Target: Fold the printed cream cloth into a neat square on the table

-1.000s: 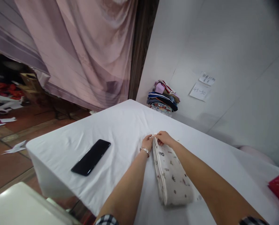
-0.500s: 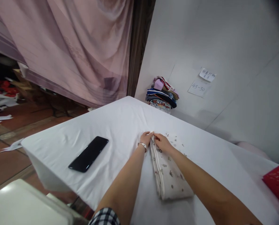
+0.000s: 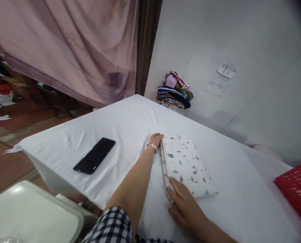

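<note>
A folded white cloth (image 3: 187, 162) printed with small grey and brown motifs lies on the table, its layered fold edge on the left side. My left hand (image 3: 155, 139), with a bracelet at the wrist, is closed on the cloth's far left corner, fingertips at the fold. Nearer to me, my right hand (image 3: 184, 206) rests at the near left part of the same cloth. Its fingers are stretched out and slightly apart, touching the top and the fold edge. What lies inside the folds is hidden.
A black phone (image 3: 95, 156) lies left of my arm on the white-covered table (image 3: 132, 128). Folded clothes (image 3: 175, 91) are stacked against the wall behind. At the right edge stands a red plastic basket (image 3: 297, 189), and a pale stool (image 3: 31, 212) is at the lower left.
My right hand has moved from the far corner toward me, to the near end of the fold. The cloth's upper part now lies spread to the right. My left hand stays at the corner.
</note>
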### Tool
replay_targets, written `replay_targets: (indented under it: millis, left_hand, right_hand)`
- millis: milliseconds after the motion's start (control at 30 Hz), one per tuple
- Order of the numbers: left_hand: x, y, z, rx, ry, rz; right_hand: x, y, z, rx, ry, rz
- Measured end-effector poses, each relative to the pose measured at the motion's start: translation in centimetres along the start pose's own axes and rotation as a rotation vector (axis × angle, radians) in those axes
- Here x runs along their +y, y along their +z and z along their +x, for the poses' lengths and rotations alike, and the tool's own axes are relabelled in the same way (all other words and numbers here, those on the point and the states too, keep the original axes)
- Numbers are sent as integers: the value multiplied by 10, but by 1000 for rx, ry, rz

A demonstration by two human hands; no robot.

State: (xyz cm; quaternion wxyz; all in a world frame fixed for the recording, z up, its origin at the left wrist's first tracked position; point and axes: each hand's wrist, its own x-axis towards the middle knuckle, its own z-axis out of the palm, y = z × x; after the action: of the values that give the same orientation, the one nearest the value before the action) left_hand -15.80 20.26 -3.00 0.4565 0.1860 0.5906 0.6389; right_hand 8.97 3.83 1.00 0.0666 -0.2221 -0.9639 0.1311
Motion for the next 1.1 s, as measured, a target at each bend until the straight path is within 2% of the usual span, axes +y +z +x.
replay_targets:
  millis: [100, 233, 533, 633, 700, 767, 800, 967, 1100]
  left_hand:
    - [0, 0, 0, -4, -6, -2]
    - [0, -1, 0, 0, -1, -7]
    - [-2, -1, 4, 1, 13, -11]
    - [-2, -1, 4, 0, 20, -2]
    - [-3, -2, 4, 0, 27, 4]
    - [-3, -2, 4, -1, 32, 8]
    - [-3, -3, 3, -1, 34, 9]
    - [-3, -3, 4, 13, 40, 10]
    - [-3, -3, 4, 24, 36, 8]
  right_hand:
    - [-3, 4, -17, 28, -43, -30]
    - [-3, 4, -18, 50, -63, -42]
    - [-2, 2, -16, -40, 2, 89]
    - [7, -9, -11, 21, 53, 209]
    - [18, -20, -1, 117, 107, 261]
    - [27, -28, 10, 201, 162, 249]
    - [29, -30, 16, 202, 169, 222]
    - [13, -14, 34, -81, 23, 46]
    - [1, -2, 33, -106, 29, -22]
